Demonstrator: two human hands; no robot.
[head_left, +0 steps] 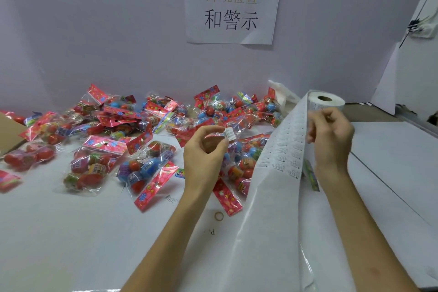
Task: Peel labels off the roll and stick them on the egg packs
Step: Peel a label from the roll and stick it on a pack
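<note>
A white label roll [328,101] stands at the back right, and its long backing strip [282,156] runs down toward me with rows of small printed labels. My right hand [330,135] grips the strip's right edge just below the roll. My left hand [205,147] pinches a small white label [229,134] at its fingertips, held above the egg packs. Several clear egg packs [147,168] with red flowered headers and coloured eggs lie scattered across the table's left and middle.
A white wall with a taped paper sign [232,5] closes the back. A brown cardboard edge [9,135] lies at far left. A rubber band [218,216] lies on the white table [59,232]. White sheets [391,149] cover the right side.
</note>
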